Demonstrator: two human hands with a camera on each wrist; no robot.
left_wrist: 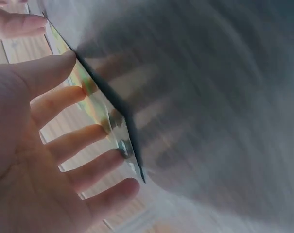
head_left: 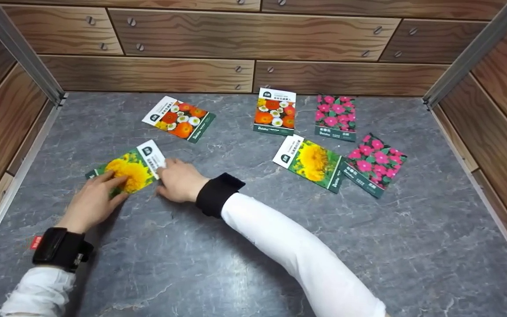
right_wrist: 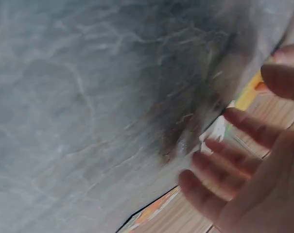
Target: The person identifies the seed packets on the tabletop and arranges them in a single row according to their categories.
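Observation:
A seed packet with yellow flowers point(head_left: 138, 172) lies on the grey marbled surface at the left. My left hand point(head_left: 93, 200) rests its fingertips on the packet's lower left part. In the left wrist view its fingers point(left_wrist: 76, 143) are spread and fairly straight along the packet. At the packet's white upper end, my right hand point(head_left: 181, 180) touches the edge with its fingers. The right wrist view shows these fingers point(right_wrist: 205, 194) loosely extended, blurred, with the thumb point(right_wrist: 280, 80) near the yellow part of the packet. Neither hand visibly curls round it.
Behind lies an orange-flower packet point(head_left: 181, 119). To the right are another orange-flower packet point(head_left: 275, 112), a second yellow-flower packet point(head_left: 313, 163), and two pink-flower packets point(head_left: 336, 116), the nearer point(head_left: 376, 164) touching the yellow one. Wood-patterned walls point(head_left: 253, 35) enclose the surface.

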